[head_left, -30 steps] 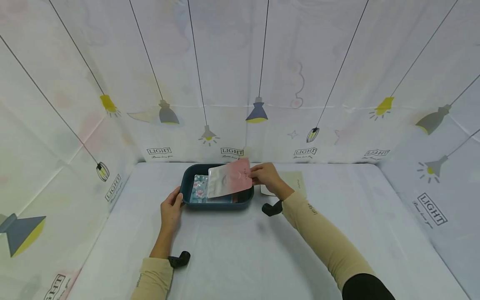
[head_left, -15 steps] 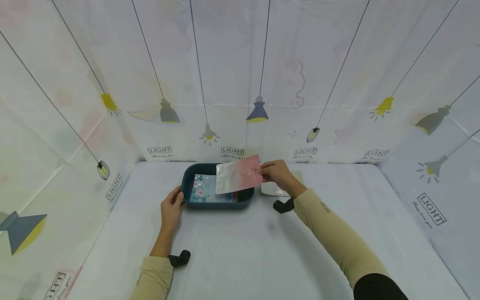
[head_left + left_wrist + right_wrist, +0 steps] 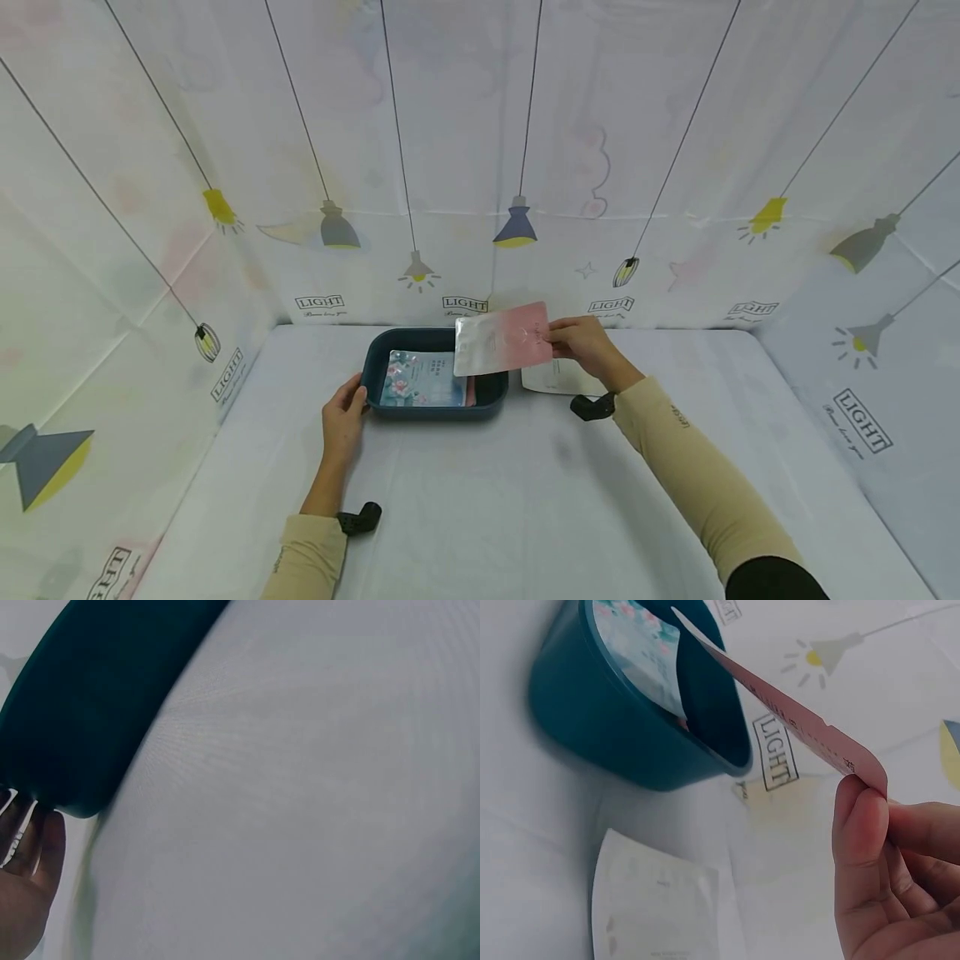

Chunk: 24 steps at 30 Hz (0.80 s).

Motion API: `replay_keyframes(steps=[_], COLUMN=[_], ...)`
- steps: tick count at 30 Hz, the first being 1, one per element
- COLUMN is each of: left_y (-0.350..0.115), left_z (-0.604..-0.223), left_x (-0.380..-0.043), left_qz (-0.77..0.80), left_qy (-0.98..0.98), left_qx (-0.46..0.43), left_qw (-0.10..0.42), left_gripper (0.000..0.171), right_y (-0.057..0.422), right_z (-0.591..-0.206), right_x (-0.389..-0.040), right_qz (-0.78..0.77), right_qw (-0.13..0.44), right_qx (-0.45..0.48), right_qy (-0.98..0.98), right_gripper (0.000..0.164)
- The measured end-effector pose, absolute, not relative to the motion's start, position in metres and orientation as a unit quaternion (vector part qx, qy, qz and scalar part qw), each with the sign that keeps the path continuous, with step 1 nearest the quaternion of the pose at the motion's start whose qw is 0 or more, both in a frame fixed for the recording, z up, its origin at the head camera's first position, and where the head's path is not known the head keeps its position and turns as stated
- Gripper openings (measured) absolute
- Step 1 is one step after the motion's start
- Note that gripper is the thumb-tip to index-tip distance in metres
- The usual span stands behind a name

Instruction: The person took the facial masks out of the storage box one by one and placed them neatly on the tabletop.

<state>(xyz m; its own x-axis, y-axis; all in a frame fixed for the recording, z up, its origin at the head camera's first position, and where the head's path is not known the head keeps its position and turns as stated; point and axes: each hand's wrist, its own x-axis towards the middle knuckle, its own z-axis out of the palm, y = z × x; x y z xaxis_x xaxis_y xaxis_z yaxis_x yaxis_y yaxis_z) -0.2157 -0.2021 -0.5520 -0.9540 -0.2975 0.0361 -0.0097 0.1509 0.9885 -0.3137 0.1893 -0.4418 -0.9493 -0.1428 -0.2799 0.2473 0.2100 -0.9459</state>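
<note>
In the head view my right hand (image 3: pixel 583 343) pinches a pink-and-silver sachet (image 3: pixel 502 340) by its right edge, thumb against fingers. The sachet hangs tilted over the right part of a dark teal plastic basin (image 3: pixel 435 414). The right wrist view shows the sachet (image 3: pixel 810 724) nearly edge-on, above the basin (image 3: pixel 622 724). Inside the basin lies a blue floral sachet (image 3: pixel 423 379), with a reddish edge showing beside it. My left hand (image 3: pixel 343 423) touches the basin's left end; the left wrist view shows its fingers (image 3: pixel 51 847) fairly straight against the outer wall.
A pale cream sachet (image 3: pixel 555 379) lies flat on the white tabletop (image 3: pixel 465 517), right of the basin and partly behind my right hand. A white cloth wall (image 3: pixel 450 125) printed with hanging lamps stands along the back and both sides.
My right hand has lifted the pink-and-silver sachet and carried it rightward, uncovering more of the blue floral sachet. The left hand and the basin stay in place.
</note>
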Motion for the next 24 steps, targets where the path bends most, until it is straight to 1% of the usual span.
replay_keyframes(steps=[14,24], left_y=[-0.203,-0.203], left_z=[-0.554,-0.556], left_x=[-0.217,-0.217], left_qz=[-0.645,-0.641], left_qy=[-0.749,-0.752], left_qx=[0.102,0.105], left_qw=[0.109,0.112], left_gripper=[0.042,0.043], right_y=[0.233,0.263], right_z=[-0.434,-0.436], right_x=[-0.315,-0.319], right_qz=[-0.614,-0.610], right_qw=[0.134,0.136], right_qx=[0.056,0.070], right_qy=[0.776,0.778], right_gripper=[0.042,0.047])
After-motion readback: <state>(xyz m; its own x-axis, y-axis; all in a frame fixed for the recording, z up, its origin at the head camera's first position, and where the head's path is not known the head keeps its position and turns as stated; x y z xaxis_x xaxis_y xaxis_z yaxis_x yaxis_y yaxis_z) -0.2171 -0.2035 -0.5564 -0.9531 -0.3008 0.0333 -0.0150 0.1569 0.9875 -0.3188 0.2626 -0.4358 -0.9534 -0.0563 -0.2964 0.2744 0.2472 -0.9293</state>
